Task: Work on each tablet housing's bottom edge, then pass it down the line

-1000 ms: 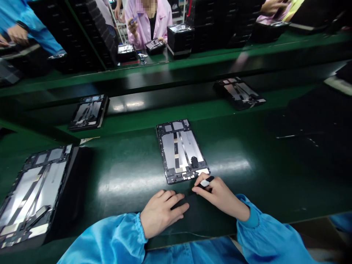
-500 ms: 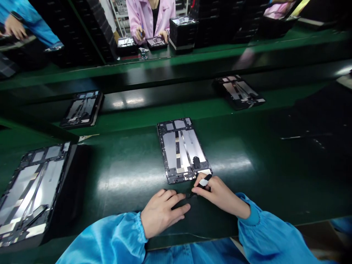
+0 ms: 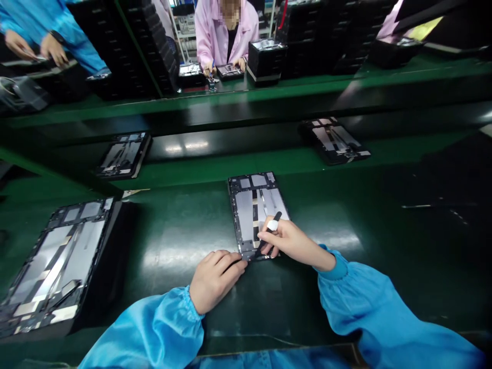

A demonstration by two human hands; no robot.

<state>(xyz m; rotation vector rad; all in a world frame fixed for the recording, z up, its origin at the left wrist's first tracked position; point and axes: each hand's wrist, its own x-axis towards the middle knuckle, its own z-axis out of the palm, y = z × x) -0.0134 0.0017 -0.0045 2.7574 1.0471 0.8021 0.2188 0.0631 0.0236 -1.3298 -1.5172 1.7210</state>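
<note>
An opened tablet frame (image 3: 251,205) with silver plates and black parts lies on the dark green bench in front of me. My right hand (image 3: 288,242) grips a black pen-like tool (image 3: 269,233) with a white band, its tip pressed at the frame's near edge. My left hand (image 3: 213,277) rests on the bench just before the frame, fingers curled, fingertips touching the frame's near left corner beside the tool tip. Both my arms wear bright blue sleeves.
A larger opened tablet frame (image 3: 54,264) lies at the left. Two more frames (image 3: 123,155) (image 3: 333,139) sit on the belt beyond. A person in pink (image 3: 226,31) works across the line among stacks of black trays (image 3: 265,56). Another person's blue-sleeved hands (image 3: 49,46) are at far left.
My right hand has moved forward onto the frame's near edge with the tool. My left hand has slid up to the frame's corner and curled its fingers.
</note>
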